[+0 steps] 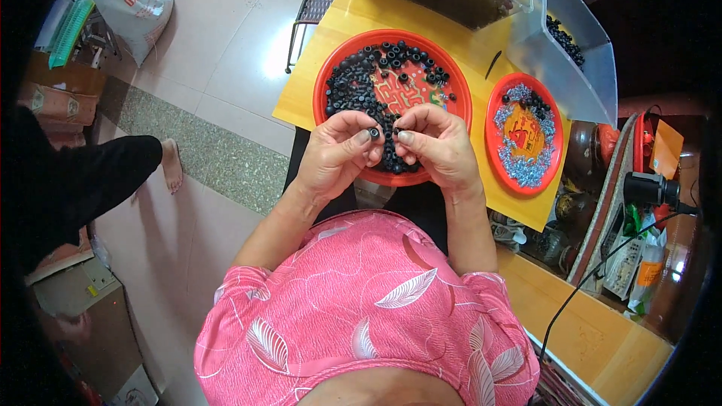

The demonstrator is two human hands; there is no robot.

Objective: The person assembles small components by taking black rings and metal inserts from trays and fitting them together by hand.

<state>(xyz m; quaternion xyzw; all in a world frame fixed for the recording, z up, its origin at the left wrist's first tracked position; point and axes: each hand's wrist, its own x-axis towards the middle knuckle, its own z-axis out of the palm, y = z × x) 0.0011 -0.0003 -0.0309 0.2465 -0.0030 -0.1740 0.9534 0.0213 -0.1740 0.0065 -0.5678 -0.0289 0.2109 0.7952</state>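
Observation:
My left hand (337, 152) is closed in a pinch on a small black round cap (374, 134), its hollow end showing. Close beside it, my right hand (440, 146) pinches a small dark piece (398, 131), mostly covered by the fingertips; its kind cannot be made out. Both hands are over the near part of a large round red tray (466, 101). Many black caps (350, 86) lie heaped in that tray, thickest along its left side. To the right, a smaller red tray (524, 189) holds small clear bluish pieces (520, 173) and a cluster of black caps (535, 103).
The trays rest on a yellow board (301, 98). Behind stand a clear bin (451, 1) and a whitish translucent bin (594, 83), both with black pieces. Jars and a cabled black device (651, 189) are at right. Another person's leg (113, 177) reaches in from the left.

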